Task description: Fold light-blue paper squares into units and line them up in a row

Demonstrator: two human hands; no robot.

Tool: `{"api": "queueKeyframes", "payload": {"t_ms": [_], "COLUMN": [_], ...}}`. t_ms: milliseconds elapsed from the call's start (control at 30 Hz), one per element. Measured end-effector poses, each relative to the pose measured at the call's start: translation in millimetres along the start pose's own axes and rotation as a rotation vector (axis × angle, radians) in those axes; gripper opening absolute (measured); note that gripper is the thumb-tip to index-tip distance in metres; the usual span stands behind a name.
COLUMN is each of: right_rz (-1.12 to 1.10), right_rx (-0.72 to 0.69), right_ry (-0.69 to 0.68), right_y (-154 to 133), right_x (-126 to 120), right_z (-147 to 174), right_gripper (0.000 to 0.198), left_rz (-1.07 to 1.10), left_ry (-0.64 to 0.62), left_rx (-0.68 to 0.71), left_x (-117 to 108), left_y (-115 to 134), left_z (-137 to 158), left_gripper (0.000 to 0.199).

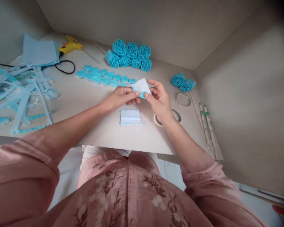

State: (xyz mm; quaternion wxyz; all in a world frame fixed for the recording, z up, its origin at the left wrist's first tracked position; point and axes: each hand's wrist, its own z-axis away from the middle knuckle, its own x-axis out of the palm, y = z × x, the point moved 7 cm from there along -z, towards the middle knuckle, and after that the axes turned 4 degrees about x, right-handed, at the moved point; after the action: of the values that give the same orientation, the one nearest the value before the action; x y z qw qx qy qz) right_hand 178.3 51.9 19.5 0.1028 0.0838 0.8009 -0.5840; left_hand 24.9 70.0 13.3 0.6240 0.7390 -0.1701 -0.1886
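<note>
Between my two hands is a small piece of fabric (142, 85), white on one face and blue along a folded lower edge. My left hand (124, 95) pinches its left side, thumb on the fold. On the right, my right hand (159, 94) grips the lower right corner between thumb and fingers. Below them on the table lies a small stack of pale cut pieces (130, 117). Just behind my hands runs a double row of folded blue petals (101, 75). A tape roll (158, 119) sits partly hidden under my right wrist.
Blue fabric roses (132, 53) are bunched at the back, with two more roses (183, 82) at right. A second ring of tape (183, 99) and wrapped sticks (207, 126) lie near the right wall. Left are a yellow glue gun (71, 46), pale sheets (40, 52) and tangled scraps (21, 94).
</note>
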Motion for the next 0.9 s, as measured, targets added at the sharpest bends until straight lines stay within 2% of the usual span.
{"api": "queueKeyframes", "payload": {"t_ms": [200,333,433,700,833,900], "right_rz": [0.004,-0.082,-0.127,-0.154,-0.143,-0.135], "right_rx": [0.016,0.022,0.009,0.131,0.125,0.123], "right_ry": [-0.046,-0.111,-0.146,-0.135,-0.102,-0.077], "right_y": [-2.1,-2.4,-4.2,1.0,-0.4,-1.8], "right_x": [5.8,10.5,10.4,9.4,8.5,5.7], "right_z": [2.8,3.1,2.4,3.7,3.4,2.3], "right_gripper": [0.062,0.067,0.065,0.074,0.071,0.064], "left_rz": [0.078,0.171,0.161,0.080,0.109,0.108], "left_ry": [0.051,0.092,0.085,0.063,0.041,0.038], "left_rx": [-0.009,-0.045,-0.034,0.008,0.001,-0.009], "left_x": [-3.0,-6.7,-6.6,-2.6,-2.4,-2.2], "left_y": [-2.7,-9.0,-8.1,1.1,-0.6,-0.1], "left_z": [-1.5,-3.5,-4.0,-0.8,0.0,0.5], "left_gripper": [0.035,0.030,0.028,0.030,0.034,0.033]}}
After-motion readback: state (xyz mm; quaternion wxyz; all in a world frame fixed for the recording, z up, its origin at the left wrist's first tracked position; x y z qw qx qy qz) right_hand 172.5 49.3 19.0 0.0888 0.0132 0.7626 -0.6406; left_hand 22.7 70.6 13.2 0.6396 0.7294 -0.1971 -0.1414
